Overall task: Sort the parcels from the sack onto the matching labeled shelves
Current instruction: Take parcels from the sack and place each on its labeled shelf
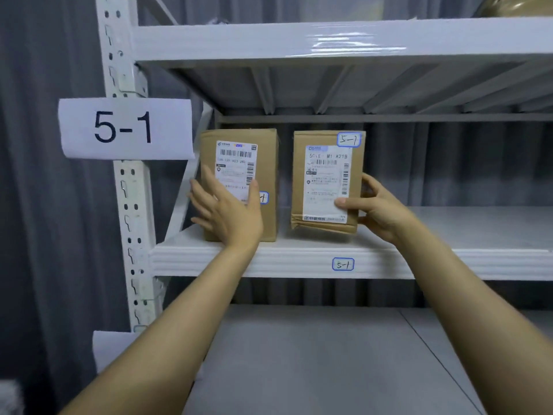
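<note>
Two brown cardboard parcels stand upright on the white shelf [299, 259], whose front edge carries a small tag reading 5-1 [343, 264]. The left parcel [266, 163] bears a white shipping label, and my left hand [227, 211] lies flat against its front with the fingers spread. The right parcel [326, 139] has a white label and a blue-framed 5-1 sticker at its top right corner. My right hand [375, 205] grips that parcel's right edge, thumb on the front label, and the box tilts slightly off the shelf.
A large paper sign reading 5-1 [125, 128] hangs on the perforated white upright [131, 205] at left. Another shelf [329, 40] sits above, and a grey lower shelf [329, 354] lies below. Grey curtain [45, 205] hangs behind. The shelf right of the parcels is bare.
</note>
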